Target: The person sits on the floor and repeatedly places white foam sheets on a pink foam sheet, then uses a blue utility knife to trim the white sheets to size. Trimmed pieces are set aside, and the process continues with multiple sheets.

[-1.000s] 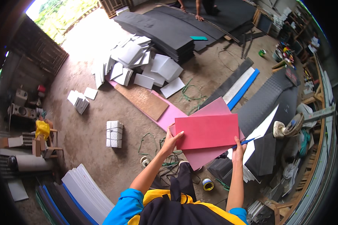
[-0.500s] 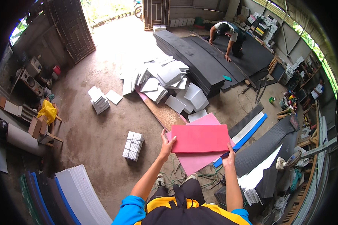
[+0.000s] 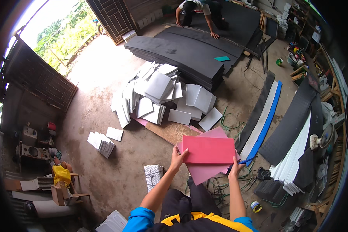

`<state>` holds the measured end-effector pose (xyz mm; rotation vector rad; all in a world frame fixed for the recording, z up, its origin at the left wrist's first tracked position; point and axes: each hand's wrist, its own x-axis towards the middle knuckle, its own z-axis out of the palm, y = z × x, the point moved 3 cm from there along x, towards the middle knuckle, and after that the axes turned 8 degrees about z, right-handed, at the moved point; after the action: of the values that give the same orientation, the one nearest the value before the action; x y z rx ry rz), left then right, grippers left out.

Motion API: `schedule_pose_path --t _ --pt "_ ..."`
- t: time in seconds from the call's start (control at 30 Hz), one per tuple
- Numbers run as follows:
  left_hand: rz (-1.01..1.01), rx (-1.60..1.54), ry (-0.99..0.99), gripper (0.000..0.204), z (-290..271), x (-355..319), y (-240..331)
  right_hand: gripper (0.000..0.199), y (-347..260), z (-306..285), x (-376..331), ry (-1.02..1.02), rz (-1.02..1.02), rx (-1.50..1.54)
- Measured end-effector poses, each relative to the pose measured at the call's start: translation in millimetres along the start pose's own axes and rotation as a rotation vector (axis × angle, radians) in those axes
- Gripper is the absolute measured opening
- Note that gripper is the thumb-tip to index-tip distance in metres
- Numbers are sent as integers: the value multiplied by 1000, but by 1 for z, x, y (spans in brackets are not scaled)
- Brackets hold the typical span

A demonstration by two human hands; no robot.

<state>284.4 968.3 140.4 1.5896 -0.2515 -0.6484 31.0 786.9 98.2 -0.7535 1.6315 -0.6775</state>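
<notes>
With both hands I hold a flat red foam sheet (image 3: 208, 149) in front of me, roughly level. My left hand (image 3: 178, 157) grips its left edge, thumb on top. My right hand (image 3: 234, 169) grips the lower right corner. A thin dark blue object (image 3: 246, 161), perhaps scissors, sticks out by the right hand; its shape is partly hidden. Under the red sheet lies a lighter pink sheet (image 3: 201, 174), turned at an angle; whether the two touch I cannot tell. A wooden board (image 3: 164, 131) lies beyond them on the floor.
White sheets (image 3: 158, 85) lie heaped ahead, beside stacked black sheets (image 3: 181, 54). A person (image 3: 201, 13) kneels on black sheeting behind. A tied white bundle (image 3: 154, 177) stands left of my legs; green strapping (image 3: 216, 189) tangles at right. Long strips (image 3: 265, 120) lie to the right.
My view has turned, so the room's contents sit differently in the picture. Both hands still hold the red sheet. The blue object by my right hand shows more now.
</notes>
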Motion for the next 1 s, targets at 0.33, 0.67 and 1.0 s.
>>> schedule_pose_path --t 0.33,0.67,1.0 --pt "-244 71 -268 60 -19 111 -52 67 52 52 39 20 6 126" --pt "-278 79 -723 68 40 184 -98 52 92 43 -25 349 145 527" --pt "-443 318 -790 73 -128 255 -215 62 278 202 -86 616 578 606"
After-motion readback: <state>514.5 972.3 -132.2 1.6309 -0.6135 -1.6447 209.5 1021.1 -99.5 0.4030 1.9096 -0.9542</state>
